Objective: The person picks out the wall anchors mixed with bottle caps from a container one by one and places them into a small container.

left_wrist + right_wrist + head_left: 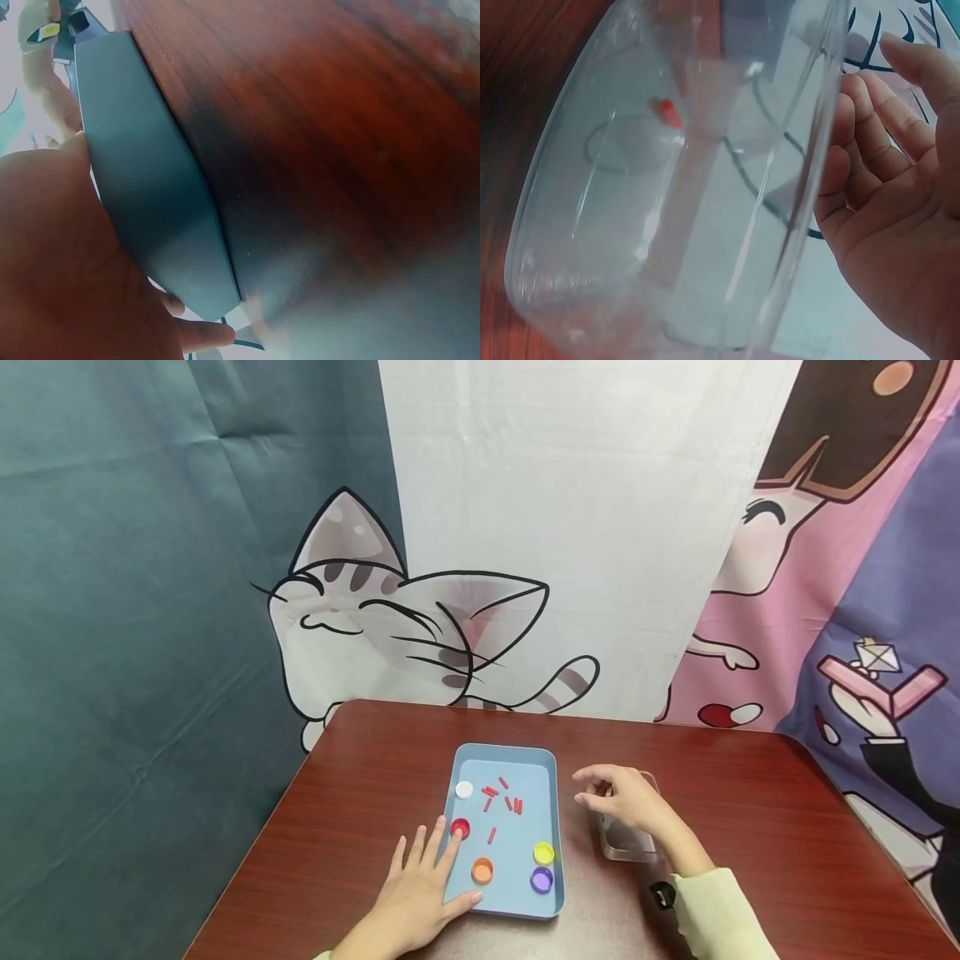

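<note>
My left hand (416, 897) lies spread with straight fingers along the near left rim of a light blue tray (517, 906); its fingertips reach the red cap (460, 828). In the left wrist view the palm is beside the tray's outer wall (142, 172). Several short red sticks (492, 836) are scattered in the tray. My right hand (630, 797) hovers over a clear plastic box (626, 847) right of the tray, fingers loosely bent, thumb and forefinger apart, holding nothing visible. A small red piece (670, 112) shows inside the box in the right wrist view.
Also in the tray are a white cap (464, 790), an orange cap (482, 871), a yellow cap (543, 853) and a purple cap (542, 880). The tray and box stand on a brown wooden table (360, 777). Behind it hangs a printed cloth (585, 510).
</note>
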Demonstrator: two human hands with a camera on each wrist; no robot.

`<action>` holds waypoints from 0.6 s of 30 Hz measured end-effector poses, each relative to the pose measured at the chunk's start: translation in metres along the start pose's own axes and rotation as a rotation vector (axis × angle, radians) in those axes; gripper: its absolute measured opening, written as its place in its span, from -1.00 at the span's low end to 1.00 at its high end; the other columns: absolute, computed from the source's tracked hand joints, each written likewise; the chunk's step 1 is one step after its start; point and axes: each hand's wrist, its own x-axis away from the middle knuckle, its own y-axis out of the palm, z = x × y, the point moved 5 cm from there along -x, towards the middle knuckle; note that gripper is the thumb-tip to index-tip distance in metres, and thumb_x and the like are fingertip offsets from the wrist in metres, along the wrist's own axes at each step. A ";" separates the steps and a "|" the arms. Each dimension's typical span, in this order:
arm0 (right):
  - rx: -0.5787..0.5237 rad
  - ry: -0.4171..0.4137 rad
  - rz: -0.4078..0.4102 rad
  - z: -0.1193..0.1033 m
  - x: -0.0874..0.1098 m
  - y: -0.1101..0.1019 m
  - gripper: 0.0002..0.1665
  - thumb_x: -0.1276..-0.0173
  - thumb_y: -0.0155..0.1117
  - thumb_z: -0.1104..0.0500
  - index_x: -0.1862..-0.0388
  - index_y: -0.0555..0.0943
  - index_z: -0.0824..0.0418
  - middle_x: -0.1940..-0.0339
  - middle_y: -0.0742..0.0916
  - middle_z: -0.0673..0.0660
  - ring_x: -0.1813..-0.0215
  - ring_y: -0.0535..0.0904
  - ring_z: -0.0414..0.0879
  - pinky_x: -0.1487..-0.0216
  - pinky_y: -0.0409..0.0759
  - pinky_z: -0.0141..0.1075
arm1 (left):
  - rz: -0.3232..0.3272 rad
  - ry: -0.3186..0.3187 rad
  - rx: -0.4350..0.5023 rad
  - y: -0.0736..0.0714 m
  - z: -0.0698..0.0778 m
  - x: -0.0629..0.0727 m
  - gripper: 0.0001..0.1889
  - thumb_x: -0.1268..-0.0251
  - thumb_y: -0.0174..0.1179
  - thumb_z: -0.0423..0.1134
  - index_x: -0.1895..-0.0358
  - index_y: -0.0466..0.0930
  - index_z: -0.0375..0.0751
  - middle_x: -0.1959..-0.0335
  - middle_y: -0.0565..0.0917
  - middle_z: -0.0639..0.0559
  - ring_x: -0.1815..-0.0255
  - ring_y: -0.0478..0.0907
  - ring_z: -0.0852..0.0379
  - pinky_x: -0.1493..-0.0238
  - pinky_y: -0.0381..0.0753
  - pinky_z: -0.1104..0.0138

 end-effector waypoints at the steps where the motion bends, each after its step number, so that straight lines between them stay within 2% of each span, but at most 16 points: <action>1: -0.004 -0.003 -0.002 -0.001 -0.001 0.002 -0.70 -0.26 0.49 0.17 0.02 0.73 0.14 0.48 0.62 -0.15 0.40 0.51 -0.30 0.39 0.53 -0.40 | 0.001 0.000 -0.002 0.000 0.000 0.000 -0.07 -0.35 -0.01 0.46 -0.58 0.20 -0.13 -0.64 0.06 -0.23 -0.57 0.06 -0.42 -0.46 -0.03 -0.34; 10: -0.027 0.000 -0.032 -0.012 -0.006 0.016 -0.66 -0.27 0.49 0.18 -0.01 0.72 0.26 0.46 0.62 -0.14 0.37 0.51 -0.26 0.35 0.53 -0.38 | 0.007 0.001 -0.011 0.000 -0.001 0.000 -0.07 -0.34 -0.01 0.46 -0.58 0.20 -0.13 -0.63 0.07 -0.23 -0.56 0.07 -0.42 -0.46 -0.02 -0.34; 18: -0.012 -0.030 -0.034 -0.019 -0.012 0.028 -0.65 -0.26 0.50 0.16 0.00 0.72 0.26 0.47 0.61 -0.16 0.38 0.49 -0.30 0.36 0.51 -0.39 | 0.008 0.001 -0.002 0.001 -0.001 0.000 -0.06 -0.35 -0.02 0.47 -0.59 0.19 -0.12 -0.63 0.07 -0.23 -0.57 0.06 -0.42 -0.46 -0.04 -0.34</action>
